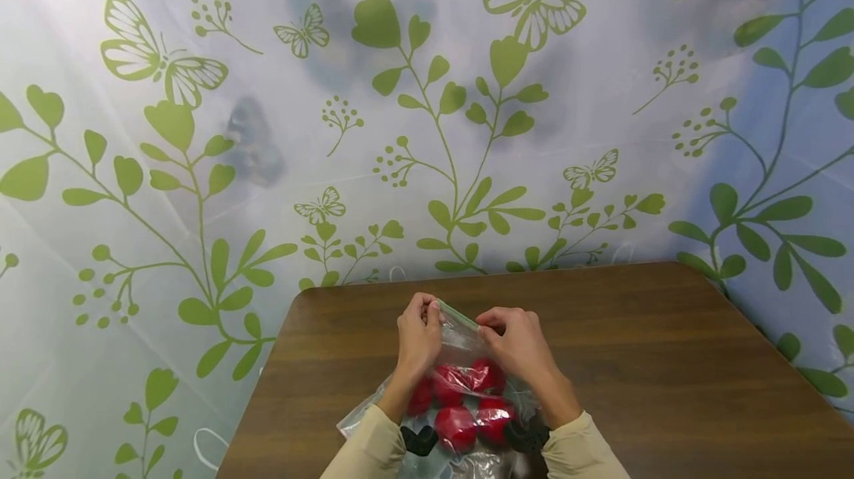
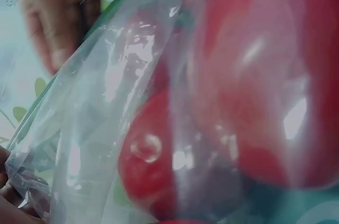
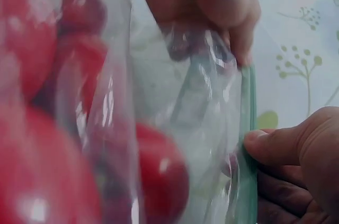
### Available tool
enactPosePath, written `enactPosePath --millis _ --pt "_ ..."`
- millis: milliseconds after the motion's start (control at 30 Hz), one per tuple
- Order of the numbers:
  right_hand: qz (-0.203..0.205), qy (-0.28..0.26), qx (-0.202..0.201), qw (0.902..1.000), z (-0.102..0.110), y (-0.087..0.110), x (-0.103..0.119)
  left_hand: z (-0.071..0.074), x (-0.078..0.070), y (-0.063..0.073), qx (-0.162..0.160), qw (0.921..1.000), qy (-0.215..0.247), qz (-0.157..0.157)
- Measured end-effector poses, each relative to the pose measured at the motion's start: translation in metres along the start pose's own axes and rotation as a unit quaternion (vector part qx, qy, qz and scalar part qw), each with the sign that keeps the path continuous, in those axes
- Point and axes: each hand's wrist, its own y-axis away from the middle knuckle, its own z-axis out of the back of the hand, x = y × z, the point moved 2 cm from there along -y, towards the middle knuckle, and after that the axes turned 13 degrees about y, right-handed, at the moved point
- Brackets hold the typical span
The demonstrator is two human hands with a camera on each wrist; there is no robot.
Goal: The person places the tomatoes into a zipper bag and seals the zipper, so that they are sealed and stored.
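Observation:
A clear zip bag [image 1: 460,342] with a green zip strip [image 3: 249,107] holds several glossy red, round, tomato-like fruits [image 1: 456,427]. Its mouth edge is raised above the table, between both hands. My left hand [image 1: 419,334] grips one top corner, where the plastic is bunched in the fingers, as the right wrist view shows. At the other side of the strip, my right hand [image 1: 523,342] pinches the edge, with the thumb [image 3: 275,147] on the green strip and the fingers behind it. The fruits [image 2: 265,75] fill much of the left wrist view.
The brown wooden table [image 1: 667,375] lies under the bag. More clear plastic [image 1: 356,416] spreads at the bag's left. Behind the table hangs a pale curtain [image 1: 333,167] printed with green leaves and butterflies. Black wrist mounts [image 1: 419,440] sit near the sleeves.

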Motion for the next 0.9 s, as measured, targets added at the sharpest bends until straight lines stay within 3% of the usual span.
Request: enactPosePath --millis 300,533,900 --pt "-0.038 0.011 0.036 0.9986 0.013 0.025 -0.027 0.004 -0.002 -0.006 0.002 0.9997 -0.012 0.023" --pt "-0.059 0.036 0.054 0.9962 0.03 0.046 -0.056 0.009 0.002 -0.01 -0.042 0.9985 -0.029 0.019" --pt "-0.057 0.068 0.064 0.994 0.054 0.069 -0.083 0.015 0.003 -0.017 -0.044 0.9967 -0.052 0.045"
